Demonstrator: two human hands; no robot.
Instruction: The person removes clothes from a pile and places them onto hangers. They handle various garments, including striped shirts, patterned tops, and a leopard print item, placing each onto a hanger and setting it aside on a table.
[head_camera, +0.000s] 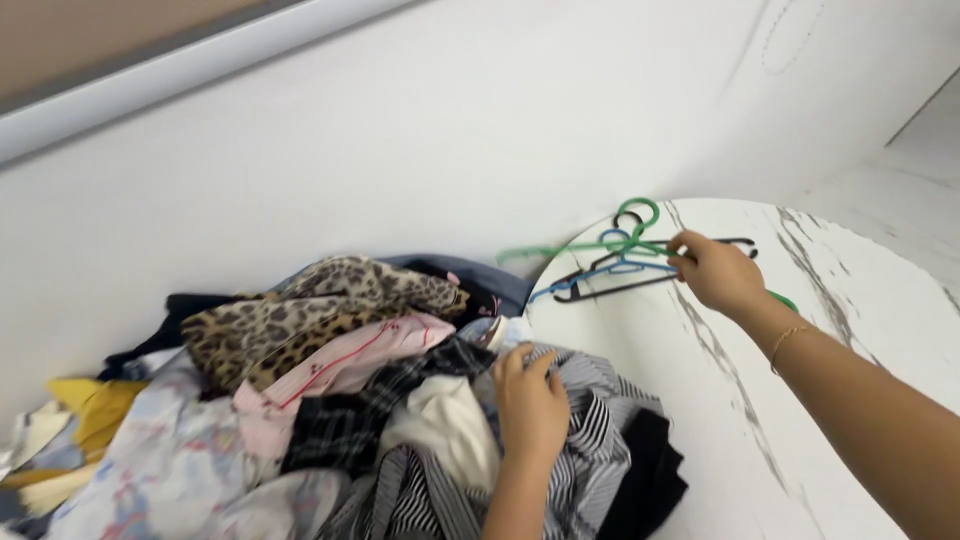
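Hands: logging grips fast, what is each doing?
Left hand: fingers pressed on striped garment, grip unclear.
Right hand: closed on hangers.
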